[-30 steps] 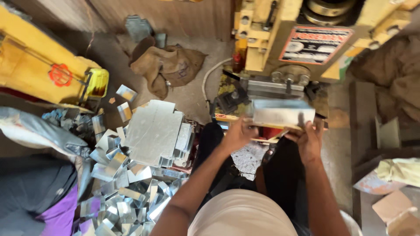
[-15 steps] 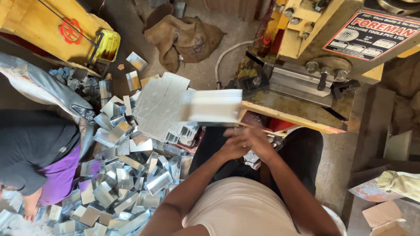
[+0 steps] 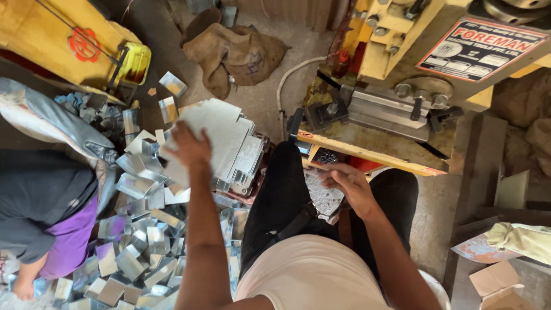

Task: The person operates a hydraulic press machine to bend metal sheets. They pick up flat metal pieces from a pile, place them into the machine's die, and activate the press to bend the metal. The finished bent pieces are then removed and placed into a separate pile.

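Observation:
My left hand [image 3: 190, 148] reaches out to the left and lies on the near edge of a stack of flat grey metal sheets [image 3: 232, 140]. Its fingers are hidden against the top sheet, so its grip is unclear. My right hand [image 3: 346, 185] hovers over my lap in front of the yellow press machine [image 3: 402, 51], with its fingers loosely curled and nothing in them. The press bed [image 3: 367, 140] in front of it holds no sheet. Below my left arm, several bent metal pieces [image 3: 138, 229] lie in a heap on the floor.
Another person in a black and purple garment [image 3: 51, 218] sits at the left by the heap. A burlap sack [image 3: 235, 54] lies on the floor ahead. A yellow frame [image 3: 51, 40] stands top left. Cardboard and cloth [image 3: 516, 241] lie at the right.
The bent sheet held in both hands at the press was carried left and is no longer in them. My left hand has reached to the flat stack, and my right has dropped to my lap.

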